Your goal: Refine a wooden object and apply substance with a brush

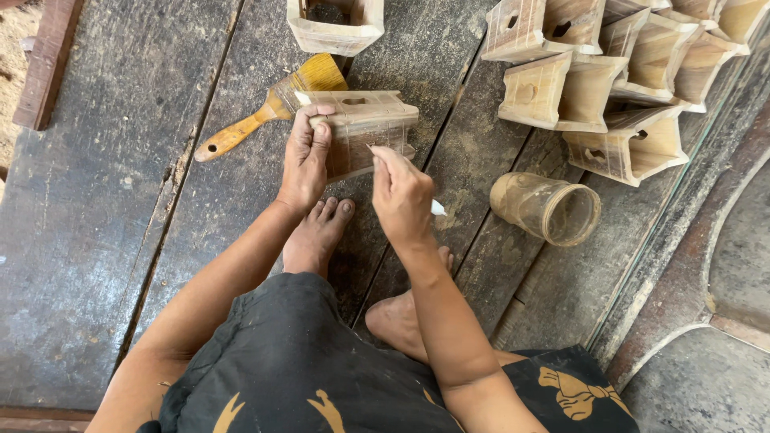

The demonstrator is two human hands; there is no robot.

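Down low, left hand (pixel 305 156) gripping wooden box (pixel 365 128), right hand (pixel 401 192) pinched beside.

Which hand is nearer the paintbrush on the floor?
Left. The left hand grips the wooden box right beside the paintbrush; the right hand works on the box's far side.

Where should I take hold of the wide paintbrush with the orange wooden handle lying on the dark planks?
Probably by the orange wooden handle. It lies flat and bare, pointing lower left, so come from above on the left. The bristle end is partly tucked behind the pale wooden box that the left hand holds, which crowds that end.
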